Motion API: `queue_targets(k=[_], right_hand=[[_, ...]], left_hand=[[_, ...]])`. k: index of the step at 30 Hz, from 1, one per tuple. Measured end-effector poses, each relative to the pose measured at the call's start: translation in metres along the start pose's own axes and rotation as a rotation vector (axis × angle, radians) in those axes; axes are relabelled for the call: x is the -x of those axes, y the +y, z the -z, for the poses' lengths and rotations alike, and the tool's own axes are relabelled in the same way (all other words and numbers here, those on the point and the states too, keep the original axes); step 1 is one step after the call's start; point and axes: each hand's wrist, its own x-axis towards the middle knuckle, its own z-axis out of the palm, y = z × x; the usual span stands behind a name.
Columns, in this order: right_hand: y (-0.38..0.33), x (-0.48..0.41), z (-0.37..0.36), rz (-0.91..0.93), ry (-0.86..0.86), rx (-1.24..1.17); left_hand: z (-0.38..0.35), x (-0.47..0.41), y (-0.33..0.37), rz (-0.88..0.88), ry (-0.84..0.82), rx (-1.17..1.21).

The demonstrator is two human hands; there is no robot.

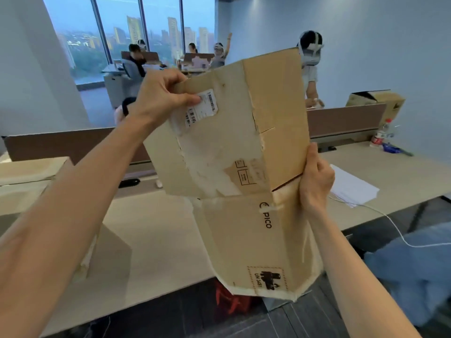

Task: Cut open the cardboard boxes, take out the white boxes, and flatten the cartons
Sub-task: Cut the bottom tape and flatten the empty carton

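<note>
Flattening step, I reckon: the brown, scuffed cardboard carton [244, 228] is up in the air over the beige desk [151, 240], opened out. My left hand [161, 98] pinches its top corner, thumb on the white barcode label [205, 111]. My right hand [316, 179] curls round the right edge. Next it needs folding flat along the creases.

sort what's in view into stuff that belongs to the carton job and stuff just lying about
Belongs to the job: held carton, gripped by the left hand and right hand; second carton on the table at left; far carton, open, behind the divider.

Just lying about: water bottle, white papers, white cable.
</note>
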Motion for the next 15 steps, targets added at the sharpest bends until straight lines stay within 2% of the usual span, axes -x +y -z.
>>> queue_targets(k=[2, 5, 8, 10, 12, 15], right_hand=[[0.004, 0.004, 0.005, -0.032, 0.057, 0.012], [0.01, 0.009, 0.006, -0.084, 0.081, 0.024], [0.019, 0.01, 0.008, -0.151, 0.083, -0.019], [0.023, 0.009, 0.009, -0.223, 0.096, -0.083], [0.026, 0.006, 0.009, -0.304, 0.097, -0.153], [0.031, 0.005, 0.001, -0.385, 0.049, -0.21]], left_hand=[[-0.013, 0.0, -0.021, 0.007, 0.033, -0.093], [-0.035, 0.017, -0.058, -0.016, 0.2, -0.31], [-0.063, 0.062, -0.103, 0.323, 0.239, -0.167], [-0.084, 0.095, -0.129, 0.536, 0.127, 0.089], [-0.101, 0.12, -0.146, 0.666, -0.025, 0.364], [-0.109, 0.143, -0.157, 0.783, -0.214, 0.539]])
